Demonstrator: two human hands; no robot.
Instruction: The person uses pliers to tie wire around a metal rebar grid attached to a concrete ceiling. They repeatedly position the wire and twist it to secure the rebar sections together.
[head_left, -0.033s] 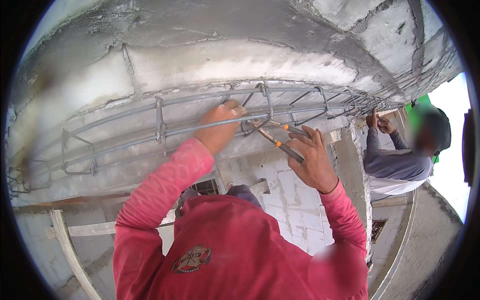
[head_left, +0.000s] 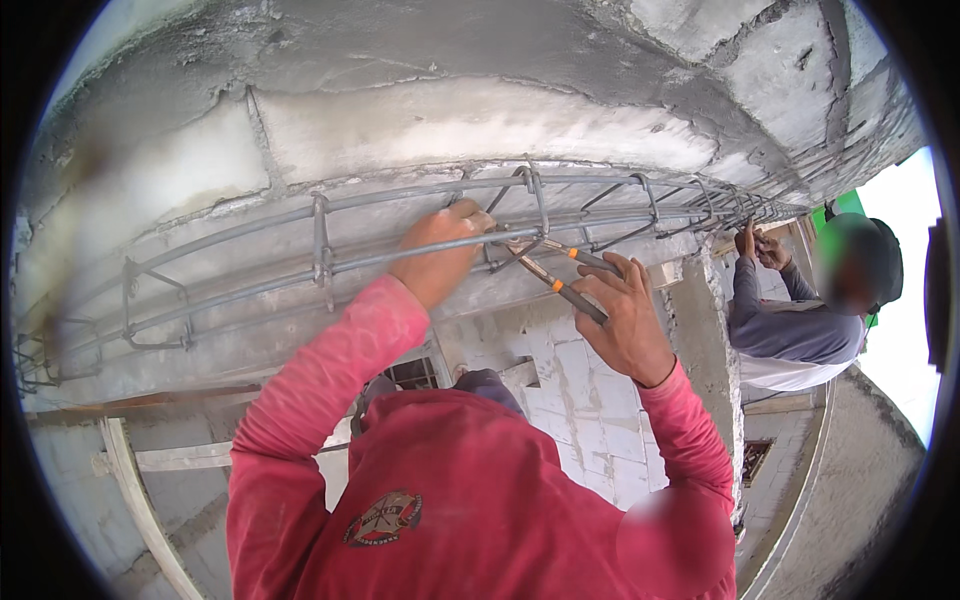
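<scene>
A long grey rebar cage (head_left: 360,264) with bent stirrups runs across the view along a block wall. My left hand (head_left: 440,258) reaches in behind the cage's front bar, fingers curled together; what they pinch is hidden. Steel pincers (head_left: 537,271) with black-and-orange handles are in my right hand (head_left: 628,325), which grips the handles with them spread somewhat apart. The pincer jaws sit at the front bar beside a stirrup (head_left: 541,205), close to my left fingertips. Whether there is wire in the jaws is too small to tell.
Above the cage rises the block wall (head_left: 480,120) with grey mortar. At the right a co-worker (head_left: 800,335) in a grey sleeve has both hands at the cage's far end. A rough concrete edge (head_left: 703,350) stands between us. Pale blocks and a wooden board (head_left: 145,500) show below.
</scene>
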